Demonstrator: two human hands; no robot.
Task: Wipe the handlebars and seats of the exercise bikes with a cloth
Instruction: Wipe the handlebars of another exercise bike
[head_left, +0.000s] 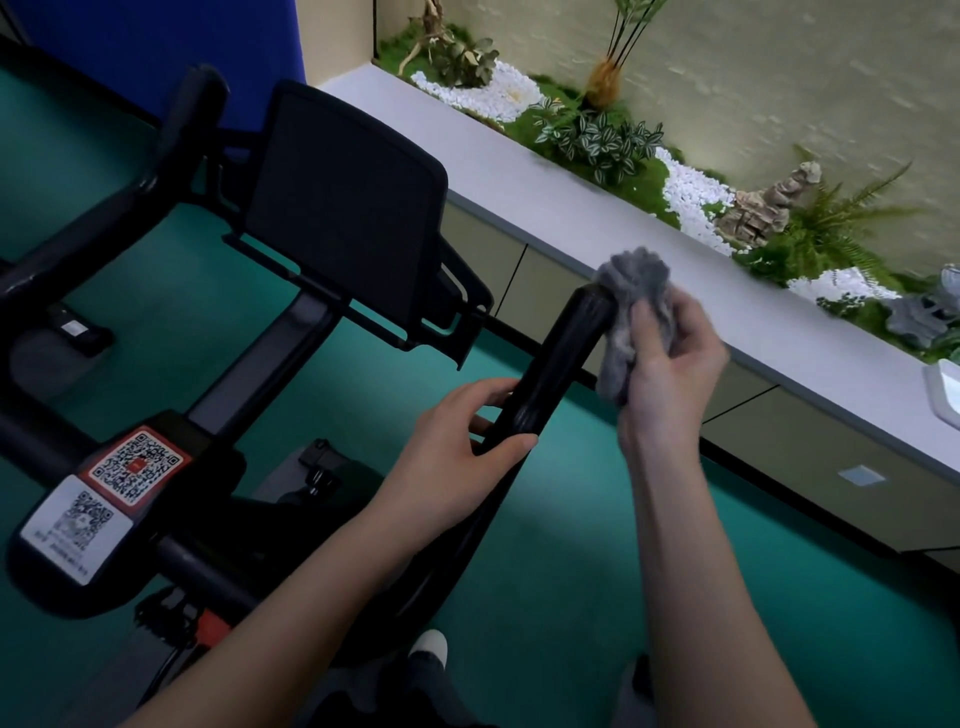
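Your left hand (457, 431) grips the handlebar (561, 358) while your right hand (670, 374) clutches the cloth (631, 291) at its tip, mid-wipe; next, probably draw the cloth down the handlebar

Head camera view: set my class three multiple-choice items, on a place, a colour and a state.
1. Where is the fuzzy grey cloth? A at the end of the black padded handlebar; B on a ledge; C in a bucket.
2. What colour is the floor? A red; B teal green; C white.
3. What is the left-hand grip doing? A hanging free; B curled round the handlebar; C holding the cloth.
Answers: 1 A, the right-hand grip holds it there. 2 B, teal throughout. 3 B, it wraps the bar.
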